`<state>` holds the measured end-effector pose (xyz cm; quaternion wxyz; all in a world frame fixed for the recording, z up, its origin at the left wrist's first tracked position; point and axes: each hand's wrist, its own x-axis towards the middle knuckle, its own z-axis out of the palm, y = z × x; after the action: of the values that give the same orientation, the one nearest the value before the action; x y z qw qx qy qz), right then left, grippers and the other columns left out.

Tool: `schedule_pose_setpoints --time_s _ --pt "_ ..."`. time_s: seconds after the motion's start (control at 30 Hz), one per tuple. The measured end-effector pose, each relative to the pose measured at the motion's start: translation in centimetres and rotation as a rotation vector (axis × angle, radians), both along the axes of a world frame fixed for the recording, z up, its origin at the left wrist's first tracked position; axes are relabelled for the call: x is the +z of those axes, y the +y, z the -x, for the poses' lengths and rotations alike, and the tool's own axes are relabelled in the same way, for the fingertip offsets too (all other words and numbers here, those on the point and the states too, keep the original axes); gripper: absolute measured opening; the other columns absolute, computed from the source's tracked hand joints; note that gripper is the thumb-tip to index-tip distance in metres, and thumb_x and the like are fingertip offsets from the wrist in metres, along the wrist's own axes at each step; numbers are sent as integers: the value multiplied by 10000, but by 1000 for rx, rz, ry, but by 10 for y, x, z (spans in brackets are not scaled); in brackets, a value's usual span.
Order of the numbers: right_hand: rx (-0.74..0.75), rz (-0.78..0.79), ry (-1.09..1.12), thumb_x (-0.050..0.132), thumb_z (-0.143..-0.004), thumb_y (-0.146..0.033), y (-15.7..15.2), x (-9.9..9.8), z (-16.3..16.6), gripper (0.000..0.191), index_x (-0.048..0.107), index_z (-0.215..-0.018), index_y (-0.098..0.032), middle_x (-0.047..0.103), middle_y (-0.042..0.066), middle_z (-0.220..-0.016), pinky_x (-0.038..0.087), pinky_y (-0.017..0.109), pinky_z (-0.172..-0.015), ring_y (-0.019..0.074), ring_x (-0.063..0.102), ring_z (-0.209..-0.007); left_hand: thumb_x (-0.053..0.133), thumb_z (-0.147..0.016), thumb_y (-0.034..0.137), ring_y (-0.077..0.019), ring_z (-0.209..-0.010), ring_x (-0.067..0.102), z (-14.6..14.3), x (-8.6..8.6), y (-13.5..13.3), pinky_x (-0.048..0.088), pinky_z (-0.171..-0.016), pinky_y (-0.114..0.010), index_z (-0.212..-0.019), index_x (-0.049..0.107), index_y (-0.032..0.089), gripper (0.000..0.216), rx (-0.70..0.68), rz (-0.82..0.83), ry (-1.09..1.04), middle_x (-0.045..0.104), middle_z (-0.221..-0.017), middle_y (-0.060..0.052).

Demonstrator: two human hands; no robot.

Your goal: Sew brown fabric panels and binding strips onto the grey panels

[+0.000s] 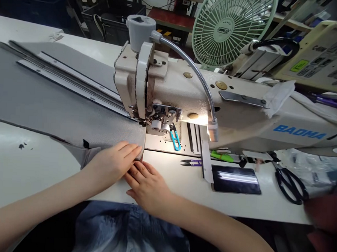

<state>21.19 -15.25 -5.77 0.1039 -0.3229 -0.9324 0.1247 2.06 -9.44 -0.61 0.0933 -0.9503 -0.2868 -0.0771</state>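
A large grey fabric panel (54, 93) lies across the left of the table, its right edge beside the head of the sewing machine (171, 81). My left hand (115, 162) rests over the panel's front right corner, fingers bent around the edge. Right against it, my right hand (151, 187) has its fingers at the same corner, with the fingertips partly hidden under the left hand and the cloth. Long white strips (74, 87) with dark edges run over the panel to the needle area. Blue thread snips (175, 137) lie on the machine bed.
Purple snips (191, 163), a pale flat strip (206, 158), a dark phone-like slab (236, 180), a green-handled tool (222, 156) and black-handled scissors (291, 185) lie to the right. A flexible lamp (212, 128) lights the bed. A green fan (227, 29) stands behind.
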Motion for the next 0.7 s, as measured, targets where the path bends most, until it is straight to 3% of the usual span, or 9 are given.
schedule_pose_setpoints --time_s 0.1,0.3,0.43,0.5,0.6,0.7 --pt "39 -42 -21 441 -1027 -463 9 2 14 515 507 -1383 -97 559 150 -1423 323 431 -1136 283 510 -1289 406 -934 87 -262 -1076 608 11 -17 -7 476 -968 -388 -1206 638 45 360 27 94 -47 687 -1181 -163" --pt "-19 -103 -54 481 -1004 -503 21 -1 21 573 498 -1395 -84 573 152 -1411 372 420 -1102 284 495 -1313 407 -960 160 -236 -1036 614 19 -32 5 528 -934 -364 -1246 621 82 365 65 194 -207 689 -1181 -150" --pt "-59 -146 -40 476 -999 -539 25 -2 17 589 504 -1396 -105 581 133 -1406 337 454 -1147 281 438 -1360 437 -918 106 -243 -1054 608 13 -32 18 509 -972 -372 -1226 639 89 368 82 188 -120 689 -1187 -140" --pt "-77 -164 -39 504 -989 -528 26 2 18 579 524 -1374 -95 593 135 -1381 404 457 -1089 292 461 -1324 449 -900 84 -244 -1084 597 12 -29 23 489 -1002 -375 -1228 638 89 379 84 212 -76 681 -1206 -134" --pt "-102 -212 -54 549 -978 -393 23 7 24 510 552 -1327 -20 612 180 -1329 506 413 -928 303 545 -1205 460 -888 69 -225 -1078 589 11 -24 29 490 -986 -348 -1230 635 107 386 103 291 -72 673 -1206 -116" --pt "-89 -296 -73 503 -965 -224 18 3 30 474 519 -1343 61 613 244 -1316 493 428 -957 324 570 -1203 470 -875 51 -211 -1009 592 10 -18 36 507 -906 -333 -1169 662 139 363 129 365 -105 683 -1119 -87"
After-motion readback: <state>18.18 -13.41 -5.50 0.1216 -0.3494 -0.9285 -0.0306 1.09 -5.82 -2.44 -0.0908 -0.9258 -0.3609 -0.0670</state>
